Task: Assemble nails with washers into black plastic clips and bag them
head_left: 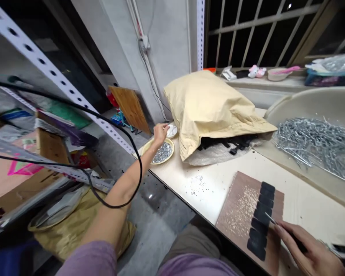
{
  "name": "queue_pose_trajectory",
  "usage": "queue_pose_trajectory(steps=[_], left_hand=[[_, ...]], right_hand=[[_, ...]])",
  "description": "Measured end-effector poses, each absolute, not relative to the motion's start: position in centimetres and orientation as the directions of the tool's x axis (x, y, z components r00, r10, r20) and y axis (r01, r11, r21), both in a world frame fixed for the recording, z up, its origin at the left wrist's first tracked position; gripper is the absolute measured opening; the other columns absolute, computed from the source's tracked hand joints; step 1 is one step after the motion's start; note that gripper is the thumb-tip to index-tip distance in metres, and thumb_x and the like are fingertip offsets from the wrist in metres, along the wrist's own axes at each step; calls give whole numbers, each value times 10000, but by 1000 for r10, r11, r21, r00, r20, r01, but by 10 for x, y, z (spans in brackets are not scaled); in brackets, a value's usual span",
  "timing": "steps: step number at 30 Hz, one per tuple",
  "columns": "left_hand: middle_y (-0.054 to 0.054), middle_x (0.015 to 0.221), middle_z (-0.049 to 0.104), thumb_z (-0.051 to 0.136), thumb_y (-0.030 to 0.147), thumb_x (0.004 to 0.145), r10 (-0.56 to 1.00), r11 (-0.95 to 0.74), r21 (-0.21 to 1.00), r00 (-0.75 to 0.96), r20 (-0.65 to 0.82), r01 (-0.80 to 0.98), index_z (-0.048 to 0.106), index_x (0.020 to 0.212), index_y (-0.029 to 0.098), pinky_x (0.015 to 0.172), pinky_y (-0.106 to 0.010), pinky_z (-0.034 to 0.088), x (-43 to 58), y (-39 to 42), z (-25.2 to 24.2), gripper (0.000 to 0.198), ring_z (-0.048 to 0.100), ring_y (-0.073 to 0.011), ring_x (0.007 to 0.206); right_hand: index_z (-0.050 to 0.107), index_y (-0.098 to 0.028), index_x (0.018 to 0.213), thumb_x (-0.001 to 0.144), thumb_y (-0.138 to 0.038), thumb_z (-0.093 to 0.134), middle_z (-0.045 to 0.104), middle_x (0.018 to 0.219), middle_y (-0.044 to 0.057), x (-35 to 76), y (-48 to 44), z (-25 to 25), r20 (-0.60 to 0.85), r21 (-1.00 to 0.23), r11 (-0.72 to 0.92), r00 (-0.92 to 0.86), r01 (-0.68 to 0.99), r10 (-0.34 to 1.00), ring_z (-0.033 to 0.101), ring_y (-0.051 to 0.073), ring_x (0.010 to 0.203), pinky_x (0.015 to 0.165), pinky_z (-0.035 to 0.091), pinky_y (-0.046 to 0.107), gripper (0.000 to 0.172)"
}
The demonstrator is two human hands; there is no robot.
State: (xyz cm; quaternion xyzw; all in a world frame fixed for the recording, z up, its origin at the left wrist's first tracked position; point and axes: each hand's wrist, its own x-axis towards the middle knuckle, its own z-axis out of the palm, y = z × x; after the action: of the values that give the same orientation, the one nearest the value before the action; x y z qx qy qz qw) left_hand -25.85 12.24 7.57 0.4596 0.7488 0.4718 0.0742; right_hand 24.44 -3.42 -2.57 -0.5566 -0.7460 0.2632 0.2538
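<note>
My left hand (160, 133) reaches far out, its fingers pinched together at the edge of a small white dish (172, 131). Whatever they pinch is too small to make out. Just below that hand stands a yellow-rimmed plate (163, 153) full of small shiny metal parts. My right hand (307, 245) is closed around a thin pointed metal tool (270, 218) with a dark handle. The tool's tip is over a row of black flat pieces (261, 220), which lie on a brown board (232, 207) with many tiny light-coloured bits beside them.
A big beige sack (209, 103) with black parts at its mouth stands on the table (195, 176). Small bits lie scattered in front of it. At right, a large basin (287, 103) holds many metal pins (316, 142). A black cable (139, 168) hangs across my left arm.
</note>
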Motion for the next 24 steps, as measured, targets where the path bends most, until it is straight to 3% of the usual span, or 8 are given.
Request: queue_pose_trajectory(steps=[4, 7, 10, 15, 24], left_hand=[[-58, 913, 661, 582, 275, 817, 766, -50, 592, -349, 540, 805, 702, 936, 160, 754, -284, 438, -232, 76, 69, 205, 578, -151, 762], [-36, 811, 664, 553, 303, 849, 879, -158, 581, -155, 450, 798, 699, 903, 186, 694, -274, 469, -196, 16, 42, 194, 593, -147, 719], [-55, 850, 663, 528, 257, 869, 947, -235, 604, 39, 318, 762, 689, 943, 189, 708, -273, 489, -168, -25, 4, 190, 616, -154, 767], [-63, 889, 618, 483, 262, 894, 971, -205, 535, 102, 216, 820, 669, 1001, 188, 736, -264, 480, -156, -33, -33, 227, 609, -157, 813], [-50, 857, 569, 403, 200, 909, 997, -61, 406, 34, 75, 912, 628, 852, 174, 703, -255, 440, -141, -24, -25, 234, 586, -160, 777]], right_hand=[[670, -250, 968, 813, -520, 500, 671, 1021, 51, 242, -42, -12, 72, -642, 239, -253, 728, 965, 643, 218, 912, 669, 545, 267, 355], [660, -243, 961, 842, -498, 485, 674, 991, 31, 235, -45, -10, 82, -636, 232, -234, 736, 969, 643, 191, 901, 733, 528, 260, 331], [659, -244, 950, 843, -487, 499, 678, 952, 19, 227, -46, -10, 102, -642, 266, -264, 719, 959, 648, 175, 864, 743, 523, 255, 310], [661, -238, 949, 858, -460, 489, 680, 937, 24, 210, -51, -6, 152, -649, 323, -298, 689, 942, 651, 168, 851, 743, 527, 254, 295], [678, -252, 965, 835, -450, 527, 702, 977, 17, 222, -62, -31, 183, -632, 397, -369, 666, 911, 678, 163, 851, 650, 553, 173, 281]])
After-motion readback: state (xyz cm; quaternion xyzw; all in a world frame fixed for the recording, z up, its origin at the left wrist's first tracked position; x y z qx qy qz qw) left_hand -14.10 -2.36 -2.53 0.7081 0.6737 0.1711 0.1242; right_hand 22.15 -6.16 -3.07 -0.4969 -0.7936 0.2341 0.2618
